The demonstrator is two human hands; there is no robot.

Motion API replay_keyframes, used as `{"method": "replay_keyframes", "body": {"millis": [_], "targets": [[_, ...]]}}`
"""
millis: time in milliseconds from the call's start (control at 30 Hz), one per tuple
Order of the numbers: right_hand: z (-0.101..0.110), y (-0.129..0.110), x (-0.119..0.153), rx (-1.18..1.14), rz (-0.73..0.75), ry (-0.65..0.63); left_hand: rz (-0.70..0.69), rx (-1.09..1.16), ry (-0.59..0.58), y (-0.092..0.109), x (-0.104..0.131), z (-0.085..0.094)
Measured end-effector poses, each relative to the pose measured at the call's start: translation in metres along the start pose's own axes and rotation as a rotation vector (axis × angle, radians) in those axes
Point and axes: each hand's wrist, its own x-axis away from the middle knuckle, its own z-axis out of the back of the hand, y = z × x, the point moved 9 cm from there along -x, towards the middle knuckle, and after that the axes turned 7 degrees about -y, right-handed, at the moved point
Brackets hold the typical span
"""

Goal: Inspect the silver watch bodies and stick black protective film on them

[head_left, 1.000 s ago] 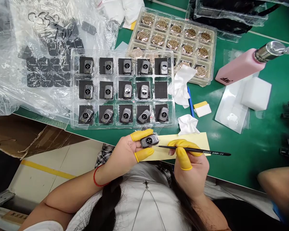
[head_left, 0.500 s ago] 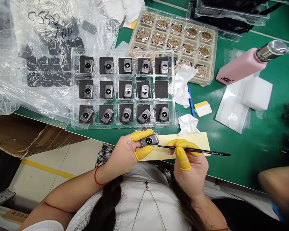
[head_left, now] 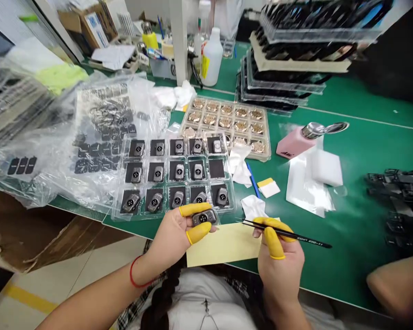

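Observation:
My left hand (head_left: 179, 233), with yellow finger covers on thumb and forefinger, is closed on a dark grey smartwatch body (head_left: 203, 218), its round sensor side facing up. Black tweezers (head_left: 285, 231) lie in the closed fingers of my right hand (head_left: 278, 247), which also wears yellow covers; their tips point left, a little apart from the watch. A yellow sheet (head_left: 223, 245) lies beneath, between the hands. Just beyond, a clear tray (head_left: 115, 206) holds several similar watch bodies on black pads; one compartment at its right side shows only a pad (head_left: 216, 168).
Behind stands a tray of gold round watch parts (head_left: 241, 126). Plastic bags (head_left: 99, 114) cover the left; a pink bottle (head_left: 296, 142), white block (head_left: 326, 168) and blue stick (head_left: 253, 180) lie right. Stacked trays (head_left: 278, 87) rise behind. Another person's arm (head_left: 399, 284) shows lower right.
The camera view has tilted up, showing more of the table's back. The tweezer tips, earlier at the watch's edge, have moved away to the right. The left hand still holds the watch.

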Motion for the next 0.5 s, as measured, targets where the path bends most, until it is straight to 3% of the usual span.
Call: {"method": "replay_keyframes", "body": {"millis": [133, 233, 367, 500], "targets": [[0.008, 0.012, -0.002, 0.089, -0.077, 0.023, -0.087, -0.173, 0.035, 0.039, -0.032, -0.012], [0.014, 0.023, -0.002, 0.107, -0.155, 0.044, -0.151, -0.261, 0.022, 0.056, -0.063, -0.026], [0.012, 0.032, -0.003, 0.017, -0.235, 0.010, -0.183, -0.463, 0.016, 0.055, -0.088, -0.036], [0.010, 0.035, -0.002, -0.080, -0.284, -0.010, -0.195, -0.756, -0.008, 0.058, -0.082, -0.037]]}}
